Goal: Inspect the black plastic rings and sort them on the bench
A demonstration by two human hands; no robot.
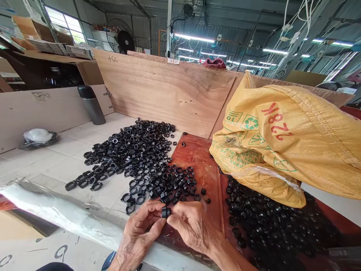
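Between my two hands, near the table's front edge, is a small black plastic ring [166, 212]. My left hand [141, 230] has its thumb and fingers closed on the ring's left side. From the other side, the thumb and curled fingers of my right hand [191, 226] pinch it too. Just beyond my hands lies a broad heap of black rings [141, 150], some lying flat and others piled up. A second pile of small black parts [270, 222] spreads to the right of my right hand; their exact shape is hard to make out.
A yellow woven sack [282, 131] leans over the right-hand pile. At the back left stands a dark bottle [91, 105], with a white bundle in plastic [39, 137] farther left. A plywood board [169, 90] walls off the back. A plastic-wrapped roll [62, 214] runs along the front edge.
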